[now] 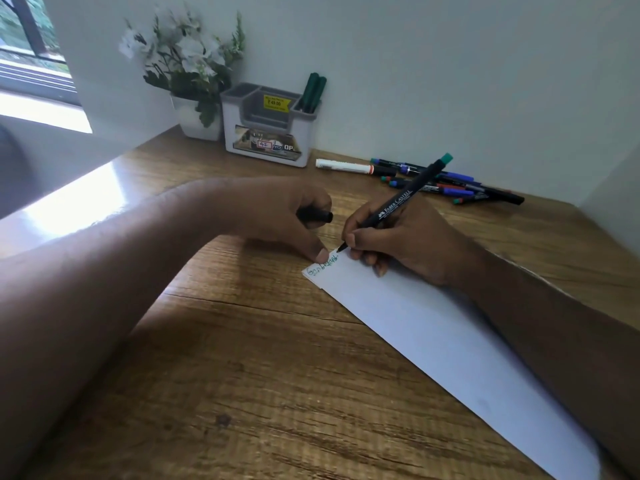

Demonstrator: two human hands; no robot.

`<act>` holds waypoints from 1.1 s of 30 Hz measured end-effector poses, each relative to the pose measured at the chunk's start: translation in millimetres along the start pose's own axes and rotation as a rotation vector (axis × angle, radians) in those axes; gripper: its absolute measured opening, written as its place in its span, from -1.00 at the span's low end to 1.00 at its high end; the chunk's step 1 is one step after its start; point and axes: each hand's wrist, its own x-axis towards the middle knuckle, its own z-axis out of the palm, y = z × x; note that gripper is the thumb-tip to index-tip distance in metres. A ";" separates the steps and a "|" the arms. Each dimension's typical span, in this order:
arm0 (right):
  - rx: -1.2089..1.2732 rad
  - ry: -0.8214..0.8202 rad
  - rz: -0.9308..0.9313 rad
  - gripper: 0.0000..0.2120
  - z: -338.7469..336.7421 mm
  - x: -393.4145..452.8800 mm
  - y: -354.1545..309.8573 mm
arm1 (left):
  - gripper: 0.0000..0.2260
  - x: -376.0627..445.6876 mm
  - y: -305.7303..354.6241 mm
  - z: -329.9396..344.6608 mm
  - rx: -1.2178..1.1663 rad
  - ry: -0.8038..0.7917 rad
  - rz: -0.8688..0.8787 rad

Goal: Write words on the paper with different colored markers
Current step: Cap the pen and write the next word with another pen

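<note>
At paper (433, 327) far corner | green marker (398, 206) pinched by right hand (398, 244), tip touching | cap (315, 215) gripped, left hand (287, 216) | strip's long axis toward person.

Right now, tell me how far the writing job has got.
Done: one line of green writing sits at the paper's far end. In hand: the right hand writes with the green marker; the left hand grips its cap, steadying the paper. Left: other colours; the loose markers lie unused.
</note>
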 end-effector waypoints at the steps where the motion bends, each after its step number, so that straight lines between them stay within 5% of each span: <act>1: -0.002 -0.007 0.002 -0.95 -0.1 -0.4 -0.7 | -0.73 0.3 0.3 0.2 0.002 -0.002 0.005; 33: -0.021 0.009 0.043 -0.91 -0.3 -0.2 -3.8 | -0.77 2.7 1.6 -0.3 -0.032 -0.044 -0.003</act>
